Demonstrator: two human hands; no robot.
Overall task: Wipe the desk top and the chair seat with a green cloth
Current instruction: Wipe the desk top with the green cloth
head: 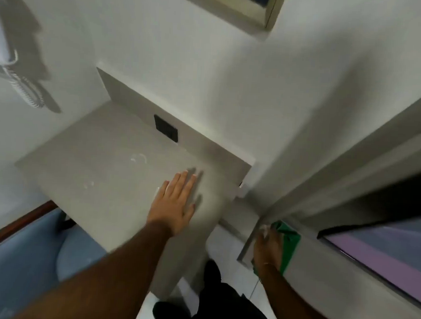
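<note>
The grey desk top (100, 167) fills the middle of the head view, with pale smudges on its surface. My left hand (174, 204) lies flat on its near right part, fingers apart, holding nothing. My right hand (268, 246) is off the desk to the right, low beside a grey ledge, closed on the green cloth (289, 243), which hangs past my fingers. The chair seat (75, 252), blue-grey, shows at the lower left, partly tucked under the desk's front edge.
A white wall phone (0, 40) with a coiled cord hangs at the upper left. A black socket (165, 132) sits in the desk's back panel. A grey ledge (326, 191) and a purple surface (383, 253) lie to the right. White floor tiles (226, 246) show between desk and ledge.
</note>
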